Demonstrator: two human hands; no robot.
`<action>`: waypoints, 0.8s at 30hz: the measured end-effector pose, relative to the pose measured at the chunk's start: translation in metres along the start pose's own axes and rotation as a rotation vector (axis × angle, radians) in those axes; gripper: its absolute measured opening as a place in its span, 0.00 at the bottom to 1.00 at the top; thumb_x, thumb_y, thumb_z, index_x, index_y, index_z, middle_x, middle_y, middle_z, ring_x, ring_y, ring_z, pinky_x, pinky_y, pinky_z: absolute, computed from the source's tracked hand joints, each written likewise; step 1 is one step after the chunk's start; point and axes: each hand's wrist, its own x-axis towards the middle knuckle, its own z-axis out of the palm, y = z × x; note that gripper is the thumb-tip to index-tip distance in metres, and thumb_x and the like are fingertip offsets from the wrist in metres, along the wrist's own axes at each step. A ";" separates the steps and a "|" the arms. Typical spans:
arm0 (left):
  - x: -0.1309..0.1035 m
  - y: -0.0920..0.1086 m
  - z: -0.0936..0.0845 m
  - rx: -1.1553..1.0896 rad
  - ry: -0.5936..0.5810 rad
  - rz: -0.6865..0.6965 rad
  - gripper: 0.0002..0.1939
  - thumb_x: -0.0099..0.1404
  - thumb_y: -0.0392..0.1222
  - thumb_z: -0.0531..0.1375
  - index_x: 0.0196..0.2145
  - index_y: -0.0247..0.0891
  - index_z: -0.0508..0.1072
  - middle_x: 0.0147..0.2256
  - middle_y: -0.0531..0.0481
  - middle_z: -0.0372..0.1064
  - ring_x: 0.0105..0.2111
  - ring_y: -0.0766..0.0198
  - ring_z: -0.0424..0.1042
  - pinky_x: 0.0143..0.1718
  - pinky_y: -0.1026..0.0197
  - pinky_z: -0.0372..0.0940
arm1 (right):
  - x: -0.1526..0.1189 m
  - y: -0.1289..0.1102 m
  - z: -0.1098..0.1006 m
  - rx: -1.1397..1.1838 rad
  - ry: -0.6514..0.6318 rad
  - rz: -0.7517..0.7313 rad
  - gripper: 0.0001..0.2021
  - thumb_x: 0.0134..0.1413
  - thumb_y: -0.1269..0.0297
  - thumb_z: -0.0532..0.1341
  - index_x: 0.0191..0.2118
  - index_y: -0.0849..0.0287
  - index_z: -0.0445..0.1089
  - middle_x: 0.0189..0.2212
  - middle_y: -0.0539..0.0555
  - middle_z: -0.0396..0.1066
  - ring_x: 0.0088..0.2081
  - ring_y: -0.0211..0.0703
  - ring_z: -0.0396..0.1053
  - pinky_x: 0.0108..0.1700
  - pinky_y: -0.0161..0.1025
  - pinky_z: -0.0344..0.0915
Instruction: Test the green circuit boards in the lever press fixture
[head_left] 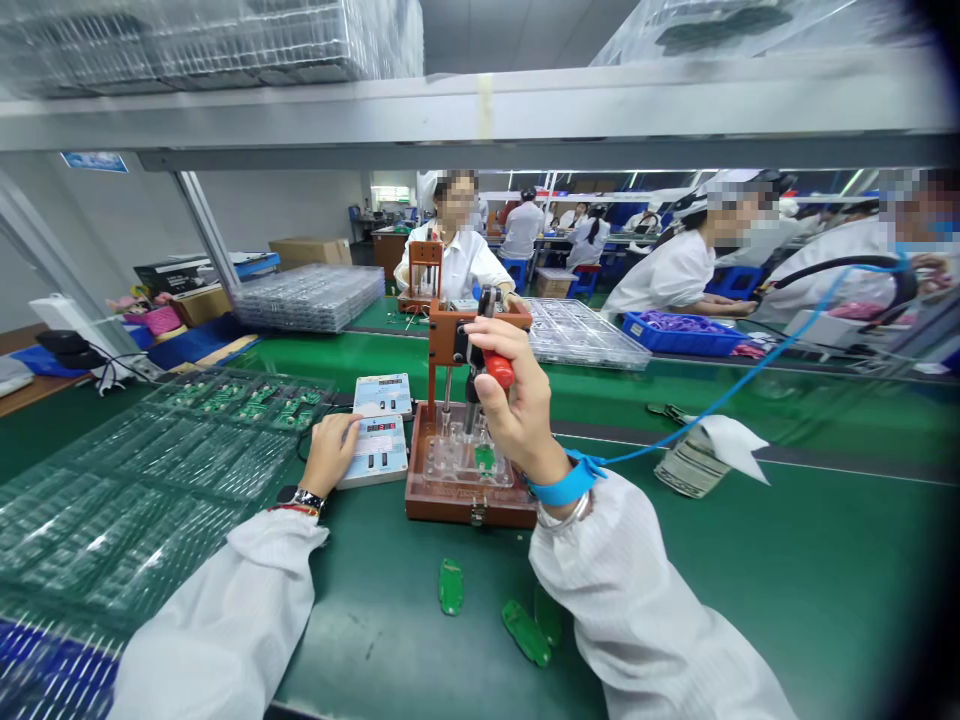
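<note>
My right hand (517, 400) is wrapped round the red handle (498, 368) of a brown press fixture (471, 508). A green board (484, 459) lies in the clear holder under the press. My left hand (330, 452) rests at the left edge of a pale meter box (381, 450) with a lit red display; its fingers lie together on the box, and nothing is held in them. A second meter box (382, 393) sits behind it. On the green mat in front of the fixture are a green board (451, 587) and another green board (526, 632).
Clear trays (150, 500) with green boards cover the left side. Stacked trays (315, 297) and a blue bin (682, 335) stand farther back. A blue cord (720, 395) runs from my right wrist. A person (454, 240) sits opposite; a shelf crosses overhead.
</note>
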 end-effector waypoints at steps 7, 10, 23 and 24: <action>0.000 -0.001 0.001 -0.007 -0.015 -0.004 0.19 0.67 0.46 0.45 0.40 0.36 0.73 0.43 0.41 0.73 0.46 0.51 0.68 0.47 0.49 0.59 | 0.002 -0.002 -0.005 -0.070 -0.048 -0.034 0.14 0.66 0.52 0.47 0.46 0.54 0.61 0.45 0.54 0.65 0.56 0.49 0.61 0.56 0.54 0.58; 0.000 -0.001 0.002 -0.013 -0.020 -0.003 0.20 0.67 0.46 0.45 0.40 0.35 0.73 0.42 0.40 0.73 0.45 0.50 0.68 0.47 0.49 0.59 | 0.004 -0.003 -0.006 -0.082 -0.061 -0.043 0.14 0.66 0.51 0.47 0.44 0.55 0.61 0.43 0.54 0.65 0.55 0.49 0.61 0.55 0.53 0.57; -0.002 -0.006 0.004 -0.032 0.007 -0.006 0.18 0.67 0.46 0.47 0.37 0.37 0.75 0.41 0.43 0.74 0.44 0.52 0.69 0.48 0.51 0.60 | 0.076 -0.022 -0.023 -0.099 -0.112 0.134 0.21 0.66 0.48 0.46 0.34 0.59 0.64 0.23 0.49 0.66 0.29 0.38 0.67 0.40 0.41 0.63; -0.003 -0.007 0.004 -0.032 0.007 -0.005 0.18 0.66 0.46 0.47 0.37 0.37 0.75 0.40 0.43 0.74 0.45 0.52 0.69 0.48 0.51 0.60 | 0.095 -0.017 -0.024 -0.010 -0.166 0.213 0.21 0.67 0.50 0.46 0.35 0.61 0.65 0.20 0.48 0.64 0.25 0.36 0.66 0.37 0.39 0.63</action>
